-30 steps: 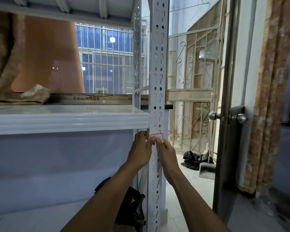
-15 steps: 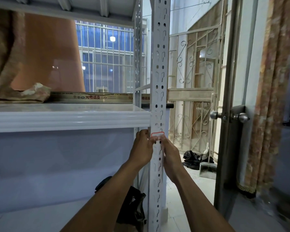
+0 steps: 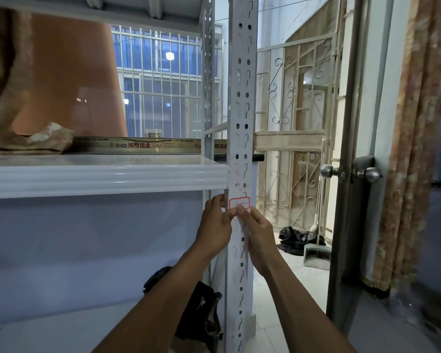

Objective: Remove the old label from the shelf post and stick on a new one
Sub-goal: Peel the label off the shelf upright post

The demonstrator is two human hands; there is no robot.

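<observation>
A white perforated shelf post (image 3: 242, 103) stands upright in the middle of the view. A small white label with a red border (image 3: 239, 202) is stuck on its front, just below the shelf board. My left hand (image 3: 215, 224) curls round the post's left edge, its thumb tip on the label's lower left edge. My right hand (image 3: 258, 231) lies against the post's right side with fingers curled, and its thumb and fingertip pinch at the label's bottom edge. The two thumb tips almost meet there.
A white shelf board (image 3: 105, 178) runs left from the post, bearing a long printed box (image 3: 138, 145) and crumpled cloth (image 3: 26, 141). A black bag (image 3: 196, 309) lies by the post's foot. To the right are a door with a round knob (image 3: 327, 171), a dustpan (image 3: 316, 256) and a curtain (image 3: 415, 149).
Both thumbs have slid inward along the label's lower edge and now almost meet at its middle. The label stays on the post.
</observation>
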